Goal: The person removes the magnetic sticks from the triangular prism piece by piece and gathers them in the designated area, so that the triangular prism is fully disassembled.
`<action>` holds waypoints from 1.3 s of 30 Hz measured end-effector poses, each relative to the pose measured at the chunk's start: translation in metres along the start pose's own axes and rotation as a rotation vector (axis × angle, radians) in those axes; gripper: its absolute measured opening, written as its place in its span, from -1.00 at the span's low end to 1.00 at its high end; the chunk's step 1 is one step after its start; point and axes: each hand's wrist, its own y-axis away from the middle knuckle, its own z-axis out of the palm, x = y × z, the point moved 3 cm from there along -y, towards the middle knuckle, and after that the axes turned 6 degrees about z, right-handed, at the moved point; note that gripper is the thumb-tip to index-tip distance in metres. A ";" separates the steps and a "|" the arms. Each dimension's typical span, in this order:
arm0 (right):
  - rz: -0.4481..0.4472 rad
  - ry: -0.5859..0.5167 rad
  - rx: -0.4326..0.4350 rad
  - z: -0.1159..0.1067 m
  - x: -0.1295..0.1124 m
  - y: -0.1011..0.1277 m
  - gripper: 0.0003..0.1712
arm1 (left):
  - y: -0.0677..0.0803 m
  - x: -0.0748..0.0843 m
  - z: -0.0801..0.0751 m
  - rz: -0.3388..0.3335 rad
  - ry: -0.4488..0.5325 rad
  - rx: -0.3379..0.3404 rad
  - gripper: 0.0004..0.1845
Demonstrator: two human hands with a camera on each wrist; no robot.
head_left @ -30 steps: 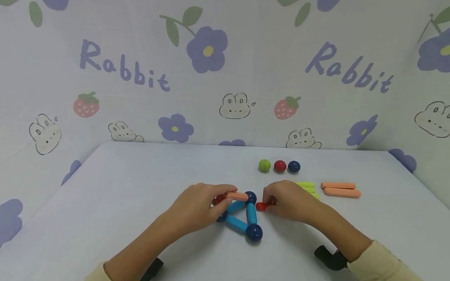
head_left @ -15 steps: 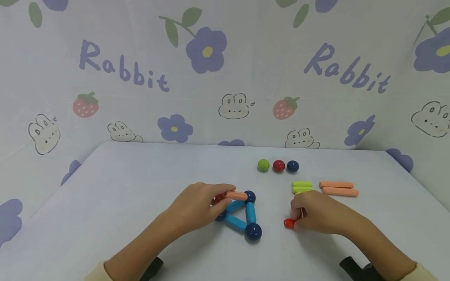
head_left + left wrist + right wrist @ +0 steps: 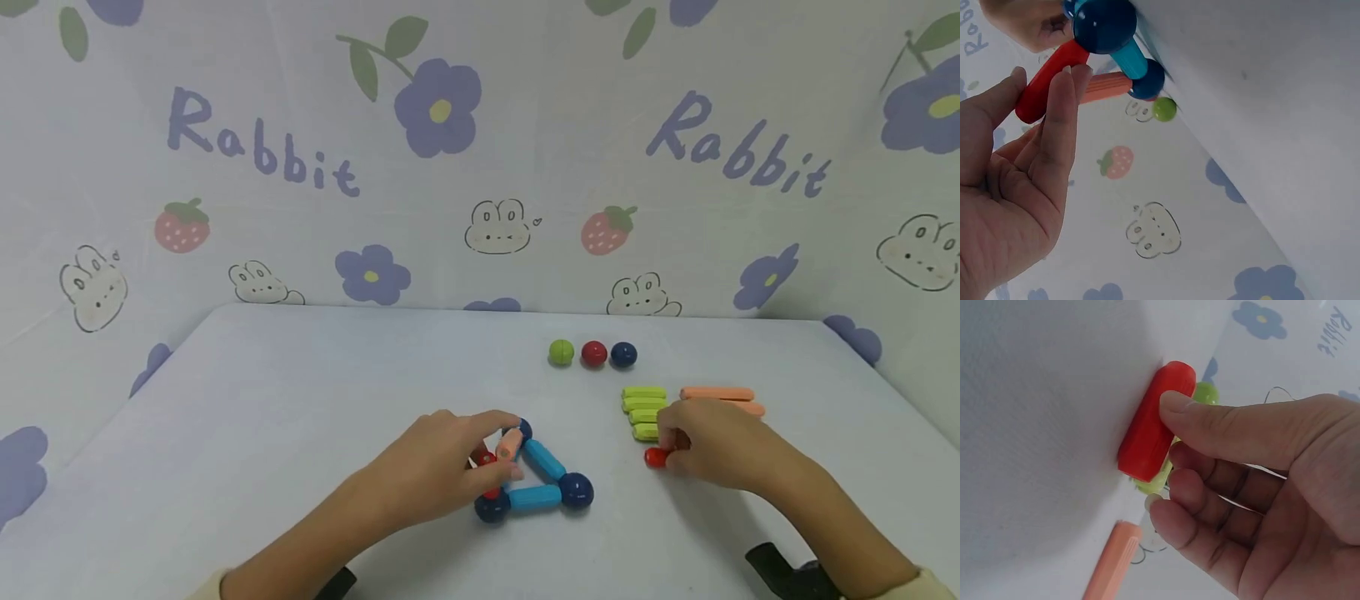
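My left hand (image 3: 442, 457) pinches a red building rod (image 3: 1042, 90) between thumb and fingers. That rod's end meets a dark blue ball (image 3: 1105, 25). An orange rod (image 3: 1107, 86) slants up from another blue ball, its upper part by my left fingertips. Below them is a triangle of dark blue balls (image 3: 577, 492) and light blue rods (image 3: 535, 497), partly hidden by the hand. Farther right, my right hand (image 3: 712, 442) holds a second red rod (image 3: 1150, 428) low over the table, thumb pressed along its side, just in front of the yellow-green rods (image 3: 645, 415).
Two more orange rods (image 3: 716, 393) lie behind my right hand, partly covered by it. Toward the back stand a green ball (image 3: 561, 352), a red ball (image 3: 594, 353) and a blue ball (image 3: 623, 355) in a row. A printed cloth (image 3: 322, 217) hangs behind the white table (image 3: 337, 367).
My right hand has carried its red rod rightward, from beside the triangle to near the yellow-green rods. My left hand has turned the triangle and shifted slightly toward me.
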 end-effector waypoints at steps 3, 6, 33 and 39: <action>-0.014 0.010 0.024 -0.001 0.000 0.000 -0.67 | 0.000 0.007 0.003 0.015 0.018 -0.032 -0.57; -0.018 0.024 0.041 -0.001 0.001 -0.001 -0.69 | 0.001 0.011 0.005 0.031 0.038 -0.055 -0.63; -0.484 -0.236 0.077 0.001 -0.120 0.035 -0.53 | 0.000 -0.002 0.007 0.019 0.386 -0.223 -0.43; -0.586 -0.179 0.159 0.010 -0.137 0.039 -0.47 | 0.001 -0.005 0.013 0.067 0.347 -0.231 -0.23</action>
